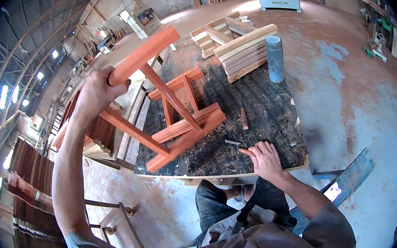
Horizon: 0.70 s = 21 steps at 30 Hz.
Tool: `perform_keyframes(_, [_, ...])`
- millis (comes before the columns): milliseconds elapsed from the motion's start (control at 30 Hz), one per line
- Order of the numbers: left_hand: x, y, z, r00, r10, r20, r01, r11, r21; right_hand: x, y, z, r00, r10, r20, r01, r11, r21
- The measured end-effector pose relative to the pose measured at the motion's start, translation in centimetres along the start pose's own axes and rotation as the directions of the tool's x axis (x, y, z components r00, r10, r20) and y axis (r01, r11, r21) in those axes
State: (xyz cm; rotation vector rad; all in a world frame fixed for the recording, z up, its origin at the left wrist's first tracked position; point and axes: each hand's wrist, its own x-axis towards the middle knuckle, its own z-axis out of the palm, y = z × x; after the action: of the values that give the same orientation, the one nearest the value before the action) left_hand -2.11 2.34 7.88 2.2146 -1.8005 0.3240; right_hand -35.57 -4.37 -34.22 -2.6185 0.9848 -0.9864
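Note:
My left hand (98,90) is closed round the end of a thick bar of a reddish wooden frame (150,52). The frame is raised and tilted. Two rails run from this bar down to another bar low over the worktable. A similar reddish frame (177,85) lies on the dark worktable (277,116), partly hidden behind the raised one. By the table's near edge, my right hand (268,160) grips the wooden handle of what looks like a chisel (233,143). Its metal blade points left. A short wooden piece like a tool handle (243,119) lies farther back.
Light wooden frames (246,48) are stacked at the table's far side, beside a grey-blue cylinder (275,59). Reddish slats (32,168) are piled at the left. A metal-legged stand (123,223) stands near left. Bluish planks (354,173) lie to the right, with a lit phone (333,191).

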Motion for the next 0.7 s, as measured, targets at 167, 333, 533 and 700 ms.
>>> perform_keyframes(167, [-4.4, -0.6, 3.5, 0.997, 0.014, 0.078, -0.006, 0.995, -0.096, 1.8, 1.8, -3.6, 0.969, -0.208, 0.134, 0.235, 0.943, -0.235])
perform_keyframes(333, [-5.5, -1.7, 6.5, 0.997, 0.040, 0.059, -0.038, 0.999, -0.035, 2.6, 3.2, -4.9, 0.981, 0.079, 0.177, -0.072, 0.996, -0.044])
perform_keyframes(533, [-4.3, -3.7, 7.3, 0.948, 0.301, 0.104, -0.291, 0.952, -0.099, 10.4, 1.2, -0.3, 0.953, 0.268, 0.142, -0.266, 0.963, -0.029])
perform_keyframes(700, [-2.3, -0.5, 6.0, 0.936, 0.083, 0.343, -0.038, 0.990, -0.135, 14.6, 2.1, 4.5, 0.896, 0.406, 0.182, -0.363, 0.904, -0.227])
